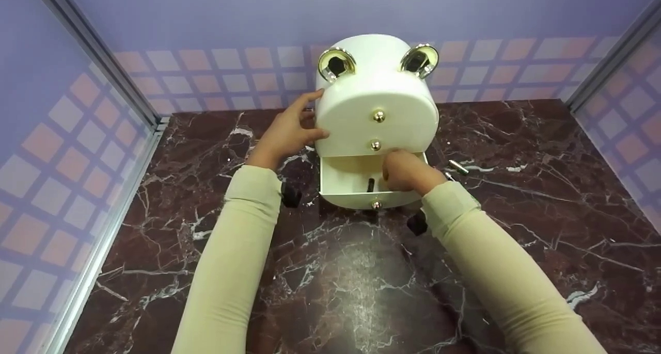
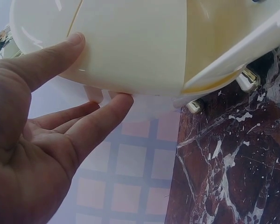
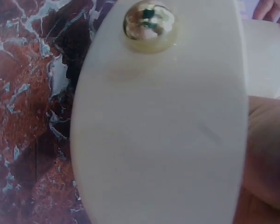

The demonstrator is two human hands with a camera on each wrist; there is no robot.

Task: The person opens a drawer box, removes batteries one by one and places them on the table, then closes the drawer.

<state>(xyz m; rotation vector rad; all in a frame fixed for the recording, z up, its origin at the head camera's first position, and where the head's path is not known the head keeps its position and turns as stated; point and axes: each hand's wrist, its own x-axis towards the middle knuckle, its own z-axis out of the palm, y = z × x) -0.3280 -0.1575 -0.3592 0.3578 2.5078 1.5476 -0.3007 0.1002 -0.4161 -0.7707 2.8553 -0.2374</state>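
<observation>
A white rounded box (image 1: 377,106) with gold ear-like rings (image 1: 336,65) and round gold knobs (image 1: 379,116) stands by the back wall. Its bottom drawer (image 1: 330,189) is pulled out, and a small dark stick-like piece (image 1: 371,184) lies inside. My left hand (image 1: 289,134) rests against the box's left side, thumb and spread fingers touching the white shell (image 2: 130,46). Bent at the wrist, my right hand (image 1: 405,171) reaches into the right part of the drawer. Its fingertips are hidden, also behind the drawer front (image 3: 163,121) in the right wrist view.
Everything stands on a dark red marbled table (image 1: 335,292). Right of the drawer lies a small shiny metal cylinder (image 1: 458,166). Tiled lilac panels (image 1: 227,60) rise behind and at both sides. Shiny metal pieces (image 2: 247,79) show under the box's edge.
</observation>
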